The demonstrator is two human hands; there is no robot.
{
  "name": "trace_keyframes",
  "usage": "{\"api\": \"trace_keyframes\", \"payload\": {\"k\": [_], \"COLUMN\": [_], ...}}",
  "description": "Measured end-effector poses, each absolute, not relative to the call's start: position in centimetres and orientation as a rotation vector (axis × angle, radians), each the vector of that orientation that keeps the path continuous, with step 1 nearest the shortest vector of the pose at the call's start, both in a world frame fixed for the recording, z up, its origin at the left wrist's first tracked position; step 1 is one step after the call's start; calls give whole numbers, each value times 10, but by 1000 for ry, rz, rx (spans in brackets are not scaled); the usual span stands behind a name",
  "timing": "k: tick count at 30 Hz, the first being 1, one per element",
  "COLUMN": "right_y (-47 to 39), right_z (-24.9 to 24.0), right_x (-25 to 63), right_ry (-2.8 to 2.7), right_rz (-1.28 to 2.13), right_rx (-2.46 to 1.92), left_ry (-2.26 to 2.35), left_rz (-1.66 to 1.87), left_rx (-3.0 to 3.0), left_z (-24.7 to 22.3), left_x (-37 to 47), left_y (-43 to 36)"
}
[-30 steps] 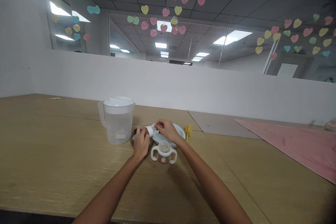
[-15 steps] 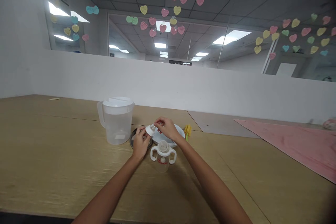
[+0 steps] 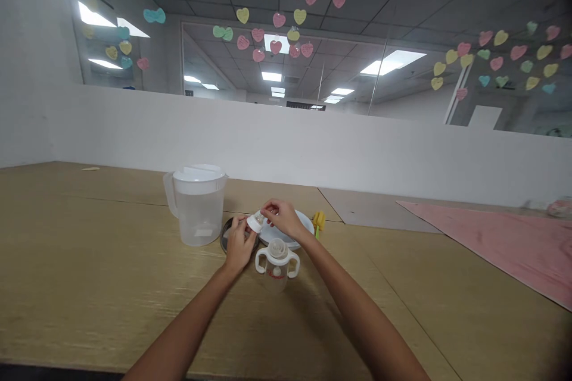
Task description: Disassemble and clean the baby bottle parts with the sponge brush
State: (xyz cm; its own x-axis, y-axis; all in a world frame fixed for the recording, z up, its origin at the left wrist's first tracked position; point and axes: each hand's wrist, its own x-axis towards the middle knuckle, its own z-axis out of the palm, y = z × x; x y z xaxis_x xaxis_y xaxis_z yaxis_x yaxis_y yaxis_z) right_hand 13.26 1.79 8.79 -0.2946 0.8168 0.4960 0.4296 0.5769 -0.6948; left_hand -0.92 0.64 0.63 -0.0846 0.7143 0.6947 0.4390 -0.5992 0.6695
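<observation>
My left hand (image 3: 240,243) grips the white collar of a small bottle top with a clear nipple (image 3: 255,222). The fingers of my right hand (image 3: 281,217) pinch the nipple end of it. Just in front of both hands, a clear bottle with two white handles (image 3: 277,265) stands upright on the table. Behind my right hand lies a pale, shallow dish (image 3: 304,231), partly covered by the hand. A dark round metal dish (image 3: 226,237) is partly hidden by my left hand.
A lidded clear pitcher (image 3: 201,208) stands left of my hands. A yellow brush (image 3: 319,221) lies right of the pale dish. A pink cloth (image 3: 504,244) covers the table's right side. A low white wall (image 3: 313,143) with windows above runs behind the table (image 3: 111,286).
The view has shifted very slightly. The bottle top has tilted a little between my hands, which otherwise keep the same places.
</observation>
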Motion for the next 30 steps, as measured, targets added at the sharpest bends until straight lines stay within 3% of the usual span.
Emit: {"api": "trace_keyframes", "payload": {"k": [9, 30], "right_y": [11, 15], "right_z": [92, 92], "right_x": [131, 134], "right_ry": [-1992, -1979], "right_rz": [334, 374], "right_rx": [-1100, -1062], "left_ry": [1358, 1292], "left_rz": [1700, 1726], "left_rx": [2094, 2001], "left_z": [5, 7], "left_x": [-10, -8], "left_y": [5, 3]}}
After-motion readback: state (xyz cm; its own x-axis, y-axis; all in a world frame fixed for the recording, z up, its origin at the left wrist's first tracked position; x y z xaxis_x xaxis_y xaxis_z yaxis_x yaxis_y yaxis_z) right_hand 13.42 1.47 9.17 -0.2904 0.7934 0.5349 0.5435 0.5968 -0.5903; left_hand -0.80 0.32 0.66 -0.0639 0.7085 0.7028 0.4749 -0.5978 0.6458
